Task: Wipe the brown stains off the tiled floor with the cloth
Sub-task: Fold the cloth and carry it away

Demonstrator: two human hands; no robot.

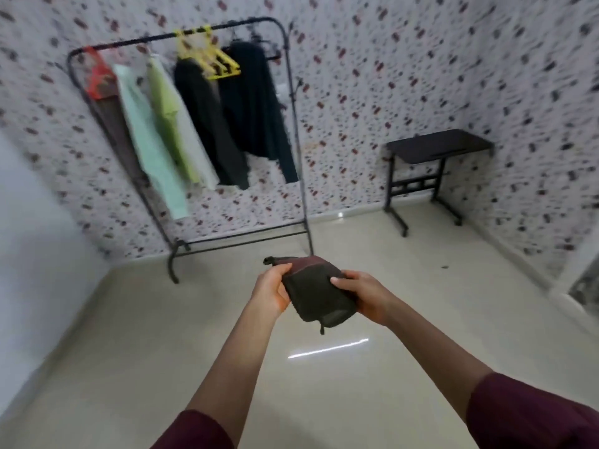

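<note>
Head view: a folded dark cloth point(316, 294) is gripped above the tiled floor point(129, 335) by the left hand point(271, 291) and right hand point(364, 294), fingers curled; no writing is legible.

I read this as a home room: clothes rack point(181, 131) hung with garments, patterned wallpaper point(405, 76), small side table point(437, 145), tiled floor point(162, 335).
</note>
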